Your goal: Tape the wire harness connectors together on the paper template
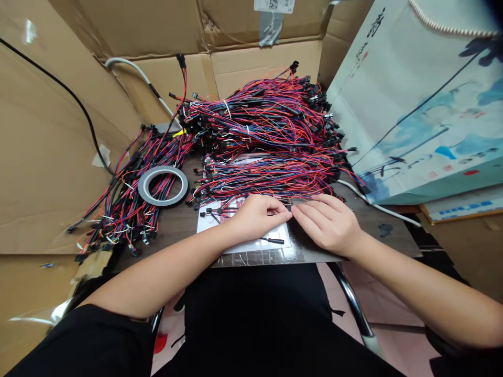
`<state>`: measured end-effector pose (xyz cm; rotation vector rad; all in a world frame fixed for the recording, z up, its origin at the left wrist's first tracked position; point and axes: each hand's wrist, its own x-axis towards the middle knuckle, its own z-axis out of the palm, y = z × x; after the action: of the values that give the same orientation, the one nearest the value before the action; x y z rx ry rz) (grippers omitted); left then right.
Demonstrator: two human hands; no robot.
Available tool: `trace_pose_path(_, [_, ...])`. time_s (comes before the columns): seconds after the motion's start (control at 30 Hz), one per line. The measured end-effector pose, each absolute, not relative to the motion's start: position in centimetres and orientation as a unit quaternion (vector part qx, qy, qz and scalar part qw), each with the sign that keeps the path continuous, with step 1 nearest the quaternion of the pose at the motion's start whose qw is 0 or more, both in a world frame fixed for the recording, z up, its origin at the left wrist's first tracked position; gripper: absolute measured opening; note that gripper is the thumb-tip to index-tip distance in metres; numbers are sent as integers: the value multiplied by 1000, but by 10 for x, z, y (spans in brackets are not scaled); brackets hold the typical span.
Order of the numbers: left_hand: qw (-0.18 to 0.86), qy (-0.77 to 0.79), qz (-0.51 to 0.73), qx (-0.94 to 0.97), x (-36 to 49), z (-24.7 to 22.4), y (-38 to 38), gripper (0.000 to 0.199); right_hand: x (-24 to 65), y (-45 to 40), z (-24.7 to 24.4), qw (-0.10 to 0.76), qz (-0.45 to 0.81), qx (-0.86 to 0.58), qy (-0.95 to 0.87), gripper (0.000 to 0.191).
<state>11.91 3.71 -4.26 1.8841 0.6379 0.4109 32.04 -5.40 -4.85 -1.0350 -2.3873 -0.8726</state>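
Note:
My left hand (pixel 257 217) is closed in a pinch, thumb against forefinger, on a wire harness. Red and dark wires with small black connectors (pixel 208 212) stick out on its left side, and a black sleeved end (pixel 273 241) shows below it. My right hand (pixel 328 222) meets it fingertip to fingertip, its fingers pressed together at a small black piece (pixel 290 207) of the harness. The fingers partly hide that piece. Under my left hand lies a printed white sheet (pixel 204 225). Just behind both hands is a row of red and blue wire harnesses (pixel 267 175).
A taller heap of tied harnesses (pixel 263 115) stands at the back. More harnesses (pixel 129 204) lie at left, with a grey tape roll (pixel 183 196) on top. Cardboard (pixel 157 26) walls surround the dark table (pixel 377 235). A painted pale bag (pixel 424 115) and white cable (pixel 387 211) are at right.

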Motion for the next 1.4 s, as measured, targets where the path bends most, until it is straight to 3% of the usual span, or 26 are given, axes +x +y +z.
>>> trace_pose_path(0.4, [510,257,176,802,119,-46,36,22,317,-53,-49,210,-317,-370,-848,5])
trace_pose_path(0.67, [263,237,215,910,114,-44,32,15,318,-50,-50,216,-290,-370,-856,5])
trace_pose_path(0.87, [147,204,193,948,112,-45,27,20,319,-50,-54,203,-264,-391,-858,8])
trace_pose_path(1.17, [157,186,230,942,112,-50,34,20,320,-51,-57,182,-243,-408,-861,20])
trace_pose_path(1.3, [185,185,244,934,112,-48,35,19,319,-51,-59,207,-227,-421,-854,30])
trace_pose_path(1.4, [217,180,250,926,112,-46,37,16,321,-51,-60,224,-212,-435,-846,26])
